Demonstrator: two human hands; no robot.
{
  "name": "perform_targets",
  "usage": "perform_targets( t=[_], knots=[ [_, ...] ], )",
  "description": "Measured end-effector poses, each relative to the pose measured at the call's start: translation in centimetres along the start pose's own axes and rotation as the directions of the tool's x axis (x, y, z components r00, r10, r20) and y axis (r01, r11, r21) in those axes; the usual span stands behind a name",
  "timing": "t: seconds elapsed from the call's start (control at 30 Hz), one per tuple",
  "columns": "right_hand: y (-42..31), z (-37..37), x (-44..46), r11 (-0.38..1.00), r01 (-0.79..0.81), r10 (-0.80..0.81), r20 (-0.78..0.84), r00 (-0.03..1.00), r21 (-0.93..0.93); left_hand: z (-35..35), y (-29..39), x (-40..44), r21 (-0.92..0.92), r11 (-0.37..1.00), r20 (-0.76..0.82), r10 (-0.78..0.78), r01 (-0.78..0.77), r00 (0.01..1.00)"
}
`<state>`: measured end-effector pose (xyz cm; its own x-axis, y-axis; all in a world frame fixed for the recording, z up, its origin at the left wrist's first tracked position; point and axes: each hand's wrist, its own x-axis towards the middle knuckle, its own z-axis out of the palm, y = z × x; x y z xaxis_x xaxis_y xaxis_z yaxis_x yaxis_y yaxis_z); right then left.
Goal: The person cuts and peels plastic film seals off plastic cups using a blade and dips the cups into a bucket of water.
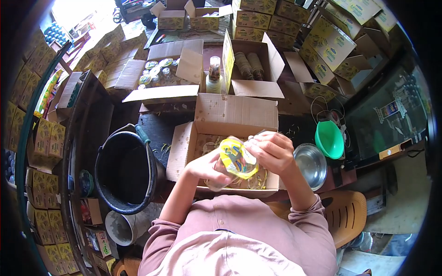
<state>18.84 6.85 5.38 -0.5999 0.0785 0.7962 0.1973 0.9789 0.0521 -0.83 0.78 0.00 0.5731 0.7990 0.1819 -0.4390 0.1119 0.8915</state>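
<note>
My left hand point(205, 168) is wrapped round a clear plastic cup, which is tilted over an open cardboard box point(235, 110). The cup's yellow-edged printed lid point(239, 158) faces up toward me. At the right side of the lid my right hand point(270, 149) is closed, its fingers pinched at the rim; what they hold there is too small to make out. Thin yellowish scraps lie in the bottom of the box beneath both hands.
A black bucket point(125, 170) stands left of the box. To the right are a metal bowl point(311, 166) and a green bowl point(329, 140). Behind, one carton point(161, 94) holds lidded cups, another point(258, 89) holds stacked cups, with a jar point(214, 69) between them.
</note>
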Motion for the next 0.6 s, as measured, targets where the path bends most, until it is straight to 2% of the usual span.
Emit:
perform_targets(
  t=[0.07, 0.17, 0.3, 0.4, 0.43, 0.6],
  knots=[
    [0.4, -0.1, 0.0, 0.999, -0.009, 0.009, 0.012, 1.000, -0.053, 0.3, 1.0, 0.5, 0.231, 0.969, -0.079, 0.107, -0.086, 0.991],
    [0.9, -0.3, -0.1, 0.994, -0.023, 0.025, 0.015, 1.000, -0.104, 1.7, 1.6, 0.3, 0.338, 0.934, -0.279, 0.222, -0.121, 0.934],
    [0.9, -0.4, 0.1, 0.994, -0.036, 0.041, 0.049, 0.998, -0.106, 2.3, 0.6, 0.3, 0.669, 0.730, -0.278, 0.424, -0.144, 0.862],
    [0.7, -0.3, 0.1, 0.995, -0.010, 0.014, 0.040, 0.999, -0.097, 3.3, 0.3, 0.5, 0.740, 0.670, -0.348, 0.449, -0.053, 0.823],
    [0.6, -0.3, 0.3, 0.997, -0.014, 0.015, 0.014, 1.000, -0.079, 3.3, 0.3, 0.7, 0.836, 0.549, -0.350, 0.546, -0.009, 0.761],
    [0.6, 0.0, 0.0, 1.000, -0.023, 0.022, -0.143, 0.990, -0.007, 3.2, 0.3, 0.4, 0.829, 0.559, -0.332, 0.515, -0.016, 0.791]
  ],
)
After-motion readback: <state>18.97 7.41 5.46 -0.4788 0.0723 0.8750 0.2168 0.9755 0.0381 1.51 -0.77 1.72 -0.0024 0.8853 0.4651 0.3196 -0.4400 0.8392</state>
